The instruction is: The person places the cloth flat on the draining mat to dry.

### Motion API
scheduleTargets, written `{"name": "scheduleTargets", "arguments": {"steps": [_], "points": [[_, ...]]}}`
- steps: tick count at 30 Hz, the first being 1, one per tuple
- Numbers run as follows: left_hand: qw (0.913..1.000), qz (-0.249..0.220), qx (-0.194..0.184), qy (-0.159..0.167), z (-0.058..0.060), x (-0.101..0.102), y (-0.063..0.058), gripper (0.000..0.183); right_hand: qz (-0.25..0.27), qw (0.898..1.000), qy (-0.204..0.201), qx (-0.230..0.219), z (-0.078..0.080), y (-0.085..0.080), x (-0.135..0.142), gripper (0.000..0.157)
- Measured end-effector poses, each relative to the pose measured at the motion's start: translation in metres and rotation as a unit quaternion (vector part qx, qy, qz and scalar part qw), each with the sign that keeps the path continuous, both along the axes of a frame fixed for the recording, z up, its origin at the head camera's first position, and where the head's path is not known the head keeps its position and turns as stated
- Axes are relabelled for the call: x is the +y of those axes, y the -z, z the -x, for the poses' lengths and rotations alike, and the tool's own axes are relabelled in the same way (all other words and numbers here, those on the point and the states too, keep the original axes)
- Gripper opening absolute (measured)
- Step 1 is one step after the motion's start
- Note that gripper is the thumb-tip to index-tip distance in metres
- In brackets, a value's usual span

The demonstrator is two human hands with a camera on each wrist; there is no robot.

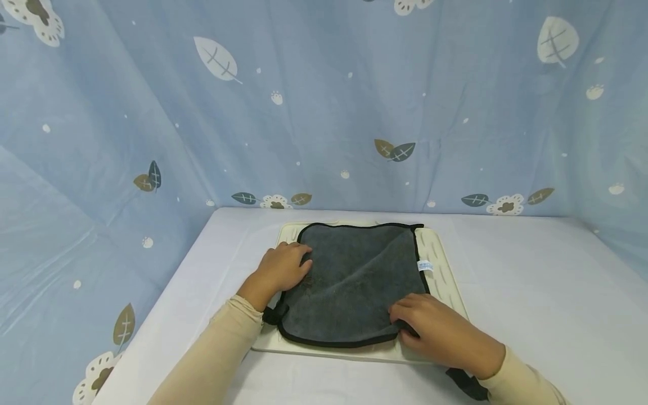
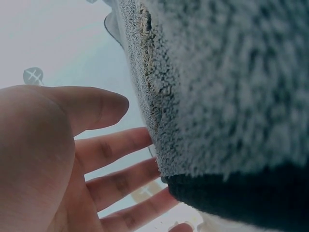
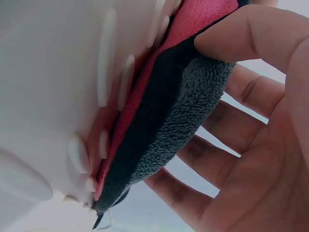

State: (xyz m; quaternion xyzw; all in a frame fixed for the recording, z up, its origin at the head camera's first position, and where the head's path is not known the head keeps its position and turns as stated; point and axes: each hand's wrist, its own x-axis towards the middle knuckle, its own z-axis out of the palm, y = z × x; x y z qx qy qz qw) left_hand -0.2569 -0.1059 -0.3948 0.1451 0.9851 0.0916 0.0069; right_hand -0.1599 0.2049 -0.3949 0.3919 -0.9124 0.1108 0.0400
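A grey plush cloth (image 1: pixel 354 270) with black edging and a small white-and-blue tag (image 1: pixel 425 265) lies spread over a cream ridged board (image 1: pixel 440 264). My left hand (image 1: pixel 283 267) rests at the cloth's left edge. In the left wrist view, its fingers (image 2: pixel 118 150) reach out fairly straight with the tips at the cloth, while the thumb (image 2: pixel 96 107) stands apart. At the near right corner, my right hand (image 1: pixel 437 329) pinches the edge. The right wrist view shows the thumb (image 3: pixel 231 38) on the black trim, the fingers against the grey pile and a pink underside (image 3: pixel 203 19).
The board lies on a white-covered table (image 1: pixel 531 281), with white surface to both sides of it. Behind and to the left hangs a blue curtain (image 1: pixel 324 112) printed with leaves and flowers. Black straps (image 1: pixel 466 384) circle the wrists over beige sleeves (image 1: pixel 207 354).
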Motion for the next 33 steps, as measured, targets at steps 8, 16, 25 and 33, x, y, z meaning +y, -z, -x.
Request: {"name": "scheduleTargets", "arguments": {"steps": [8,16,25,33], "points": [[1.0,-0.001,0.001,0.0,0.0008,-0.0002,0.0013,0.041,-0.001,1.0,0.01,0.0,-0.0021,-0.0017,0.0004,0.012],[1.0,-0.003,0.001,0.001,0.001,-0.0001,0.0004,0.041,-0.006,1.0,0.017,0.004,-0.0003,0.0031,0.0018,0.029],[1.0,-0.004,0.003,0.0,0.0016,0.0001,0.0005,0.041,-0.026,0.996,0.04,0.07,0.0033,0.0053,0.0052,0.034],[1.0,-0.007,0.003,0.002,0.0008,-0.0006,0.001,0.041,-0.026,0.992,0.078,0.092,0.0057,0.0034,0.0068,0.02]]}}
